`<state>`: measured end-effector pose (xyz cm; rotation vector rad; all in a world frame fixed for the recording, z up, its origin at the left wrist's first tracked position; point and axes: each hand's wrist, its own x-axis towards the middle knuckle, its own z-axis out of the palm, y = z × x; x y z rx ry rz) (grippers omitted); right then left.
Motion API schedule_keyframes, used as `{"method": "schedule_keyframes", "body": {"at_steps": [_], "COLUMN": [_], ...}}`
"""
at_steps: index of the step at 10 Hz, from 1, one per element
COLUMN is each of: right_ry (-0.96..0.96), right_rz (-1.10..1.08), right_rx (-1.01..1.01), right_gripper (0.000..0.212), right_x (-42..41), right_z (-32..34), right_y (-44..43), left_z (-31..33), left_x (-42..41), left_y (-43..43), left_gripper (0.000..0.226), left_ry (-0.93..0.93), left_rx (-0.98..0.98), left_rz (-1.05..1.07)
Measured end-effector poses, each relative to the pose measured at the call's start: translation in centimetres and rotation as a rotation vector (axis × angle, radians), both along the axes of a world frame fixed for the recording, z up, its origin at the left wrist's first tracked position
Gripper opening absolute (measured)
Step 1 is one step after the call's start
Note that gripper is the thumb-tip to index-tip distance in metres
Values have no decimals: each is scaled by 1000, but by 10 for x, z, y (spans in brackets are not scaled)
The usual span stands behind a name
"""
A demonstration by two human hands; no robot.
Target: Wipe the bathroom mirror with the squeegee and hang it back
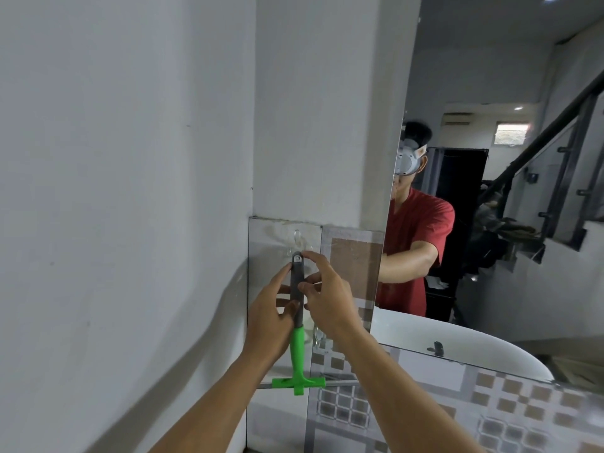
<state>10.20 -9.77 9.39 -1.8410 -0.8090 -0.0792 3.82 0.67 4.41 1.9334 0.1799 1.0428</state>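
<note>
The squeegee (pixel 297 351) hangs upright against the tiled wall, grey grip on top, green shaft and green crossbar with the blade at the bottom. Its top hole sits at a clear plastic hook (pixel 297 240) stuck on the tile. My left hand (pixel 268 322) wraps the grey grip from the left. Fingers of my right hand (pixel 327 295) pinch the grip from the right, the index finger touching the top end by the hook. The mirror (pixel 496 191) fills the right side and reflects a person in a red shirt.
A plain white wall (pixel 114 191) stands at the left, meeting a white pillar (pixel 313 109). Patterned brown and grey tiles (pixel 510 407) run below the mirror. A white basin (pixel 457 341) shows in the reflection, with a staircase railing behind.
</note>
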Motion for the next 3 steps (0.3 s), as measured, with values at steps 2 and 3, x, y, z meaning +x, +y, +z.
{"method": "schedule_keyframes", "body": {"at_steps": [2,3], "right_ry": [-28,-51], "right_rz": [-8,12], "right_rx": [-28,-52], "right_gripper": [56,60], "right_x": [-5,-12], "right_z": [1,4], "right_y": [-2,-5], "left_z": [1,4], "left_x": [-2,-3], "left_y": [4,3], "left_gripper": [67,68], "left_ry": [31,33], "left_rx": [-4,-24], "left_rz": [-26,-31]}}
